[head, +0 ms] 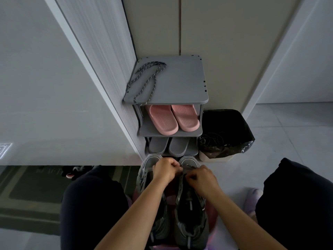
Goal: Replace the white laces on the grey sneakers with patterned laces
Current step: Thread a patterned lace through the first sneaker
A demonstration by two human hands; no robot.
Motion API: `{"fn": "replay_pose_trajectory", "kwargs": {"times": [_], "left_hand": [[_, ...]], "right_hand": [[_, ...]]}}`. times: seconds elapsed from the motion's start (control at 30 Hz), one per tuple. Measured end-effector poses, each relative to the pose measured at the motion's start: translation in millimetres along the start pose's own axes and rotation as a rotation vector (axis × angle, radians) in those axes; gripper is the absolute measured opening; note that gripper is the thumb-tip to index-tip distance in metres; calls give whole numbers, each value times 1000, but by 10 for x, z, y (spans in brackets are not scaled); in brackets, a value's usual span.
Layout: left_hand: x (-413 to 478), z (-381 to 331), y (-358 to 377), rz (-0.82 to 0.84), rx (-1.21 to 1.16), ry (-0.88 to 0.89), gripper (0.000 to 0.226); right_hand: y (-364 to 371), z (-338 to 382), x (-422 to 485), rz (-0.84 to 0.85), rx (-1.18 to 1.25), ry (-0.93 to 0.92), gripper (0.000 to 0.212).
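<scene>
Two grey sneakers stand on the floor between my knees, toes pointing at the shoe rack: the left sneaker [148, 164] and the right sneaker [191, 208]. My left hand [166, 170] and my right hand [202, 179] are both curled over the front of the right sneaker's lacing. They pinch a thin pale lace [188, 166] there, most of which is hidden by my fingers. The dark patterned laces [147, 78] lie looped on the left side of the grey shoe rack's top shelf [180, 83], one end hanging over the front edge.
Pink slippers [169, 120] sit on the rack's middle shelf and grey slippers [168, 146] below. A bin lined with a black bag [225, 134] stands right of the rack. A white panel [54, 87] closes the left side. A dark mat [27, 192] lies on the floor at the left.
</scene>
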State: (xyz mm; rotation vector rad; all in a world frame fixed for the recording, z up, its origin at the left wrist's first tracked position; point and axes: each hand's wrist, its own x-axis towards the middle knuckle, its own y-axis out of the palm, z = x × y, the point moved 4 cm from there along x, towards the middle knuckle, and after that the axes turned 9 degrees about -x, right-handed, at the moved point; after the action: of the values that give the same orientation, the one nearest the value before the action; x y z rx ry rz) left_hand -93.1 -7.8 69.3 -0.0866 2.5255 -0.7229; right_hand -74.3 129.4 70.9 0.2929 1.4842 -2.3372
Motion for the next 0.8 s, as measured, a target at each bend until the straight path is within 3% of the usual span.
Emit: {"fn": "replay_pose_trajectory", "kwargs": {"times": [0.07,0.27,0.47,0.67,0.8], "left_hand": [[-10,-23,-9,-22,54,3,7],[19,-87,16,9,272,-6,4],[4,-186,83,64,730,259,23],[-1,-125,88,126,793,375,28],[-116,-59,66,146,711,356,29]], "right_hand": [[49,6,19,3,97,25,21],[109,23,-9,-116,227,38,18],[180,40,3,-156,162,71,19],[164,31,16,-183,168,93,18],[111,-18,83,-173,168,20,12]]}}
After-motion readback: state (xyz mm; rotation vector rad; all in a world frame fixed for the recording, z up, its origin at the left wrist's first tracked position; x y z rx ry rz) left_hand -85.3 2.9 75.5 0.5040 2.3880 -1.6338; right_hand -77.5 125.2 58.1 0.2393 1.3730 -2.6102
